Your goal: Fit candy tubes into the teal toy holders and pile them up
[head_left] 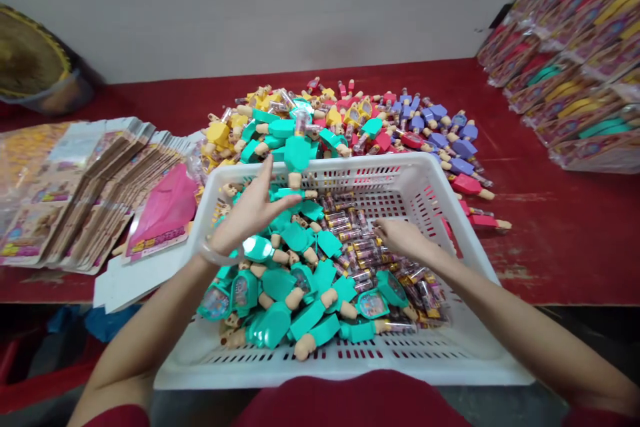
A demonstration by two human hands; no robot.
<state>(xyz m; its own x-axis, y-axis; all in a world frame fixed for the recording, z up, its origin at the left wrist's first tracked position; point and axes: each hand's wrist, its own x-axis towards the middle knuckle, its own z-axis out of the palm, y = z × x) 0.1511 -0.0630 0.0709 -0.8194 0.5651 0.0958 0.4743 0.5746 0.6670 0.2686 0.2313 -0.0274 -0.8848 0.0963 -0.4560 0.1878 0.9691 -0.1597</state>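
The left hand (254, 205) spreads open beside a green toy (297, 155). The right hand (401, 238) curls over tubes (367, 255), its grip unclear

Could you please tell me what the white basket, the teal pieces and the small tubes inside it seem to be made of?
White basket: probably moulded plastic, semi-matt, judging by the evenly slotted walls.
Teal pieces: likely hard, glossy plastic, since some show bright highlights.
Small tubes: apparently clear, shiny plastic, with see-through parts catching light; glass can't be ruled out.
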